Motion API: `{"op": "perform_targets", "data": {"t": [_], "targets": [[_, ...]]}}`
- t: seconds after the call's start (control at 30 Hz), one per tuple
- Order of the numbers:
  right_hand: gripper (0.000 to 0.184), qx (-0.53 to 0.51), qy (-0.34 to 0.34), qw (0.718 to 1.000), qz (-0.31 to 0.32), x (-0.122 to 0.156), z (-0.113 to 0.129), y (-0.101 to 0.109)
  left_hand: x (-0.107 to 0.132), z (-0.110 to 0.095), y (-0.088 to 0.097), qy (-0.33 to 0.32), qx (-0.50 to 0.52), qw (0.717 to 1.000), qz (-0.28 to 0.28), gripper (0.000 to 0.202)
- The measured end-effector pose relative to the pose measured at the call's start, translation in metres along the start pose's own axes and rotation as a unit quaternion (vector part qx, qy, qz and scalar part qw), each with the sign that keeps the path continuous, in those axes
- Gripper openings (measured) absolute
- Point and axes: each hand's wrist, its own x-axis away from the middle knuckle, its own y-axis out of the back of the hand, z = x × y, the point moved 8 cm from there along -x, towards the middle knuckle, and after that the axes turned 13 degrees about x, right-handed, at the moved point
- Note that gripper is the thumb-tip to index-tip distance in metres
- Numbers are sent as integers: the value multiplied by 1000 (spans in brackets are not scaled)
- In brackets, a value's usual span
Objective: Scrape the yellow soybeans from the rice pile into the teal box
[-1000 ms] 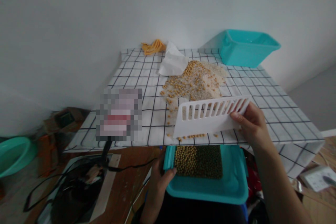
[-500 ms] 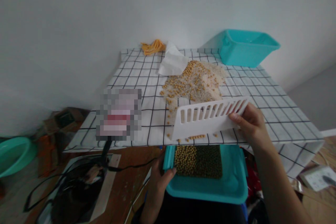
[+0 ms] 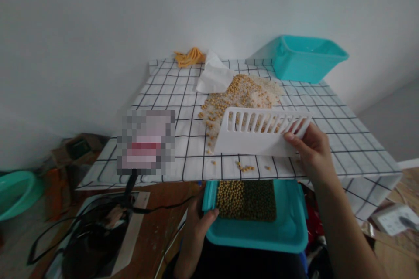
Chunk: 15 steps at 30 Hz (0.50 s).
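Note:
My right hand (image 3: 310, 150) grips the right end of a white slotted plastic panel (image 3: 258, 133), held upright on the checked tablecloth (image 3: 173, 109) just in front of a spread of yellow beans and rice (image 3: 245, 93). A few loose beans (image 3: 246, 167) lie near the table's front edge. My left hand (image 3: 198, 222) holds the left rim of a teal tray (image 3: 288, 231) below the table edge. The tray contains yellow beans (image 3: 231, 198) on the left and dark green beans (image 3: 260, 200) on the right.
A teal tub (image 3: 307, 57) stands at the table's back right, a white tissue (image 3: 212, 77) and an orange cloth (image 3: 190, 57) at the back. A blurred card (image 3: 145, 141) stands at front left. Cables and a black object (image 3: 94, 235) lie on the floor, with a green basin (image 3: 16, 192) far left.
My right hand moved the white panel back from the table's front edge toward the bean pile and stood it more upright. A few beans stay near the edge. My left hand and the tray stayed put.

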Motion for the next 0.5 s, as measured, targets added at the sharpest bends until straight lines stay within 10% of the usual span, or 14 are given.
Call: {"op": "perform_targets", "data": {"t": [0.5], "targets": [[8,41,44,997,57,0,8,-9,-1,1,-4,20,-10,1000,11,33]]}}
